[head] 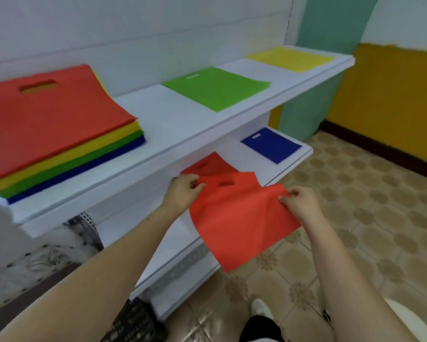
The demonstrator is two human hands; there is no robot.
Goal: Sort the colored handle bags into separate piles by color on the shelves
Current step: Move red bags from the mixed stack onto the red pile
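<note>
Both hands hold a red handle bag (237,218) in front of the lower shelf (296,159). My left hand (184,191) pinches its top left edge near the handle slot. My right hand (298,203) pinches its right corner. Under it, another red bag (207,166) lies on the lower shelf, and a blue bag (271,145) lies further right. On the upper shelf (173,119) a mixed stack (59,134) of red, yellow, green and blue bags sits at the left, a green bag (217,88) in the middle, a yellow bag (291,59) at the far right.
The shelves stand against a white wall. A tiled floor (370,206) spreads to the right, bounded by a yellow and green wall (390,99). A dark crate (138,324) sits on the floor below the shelves. My shoe (259,308) shows at the bottom.
</note>
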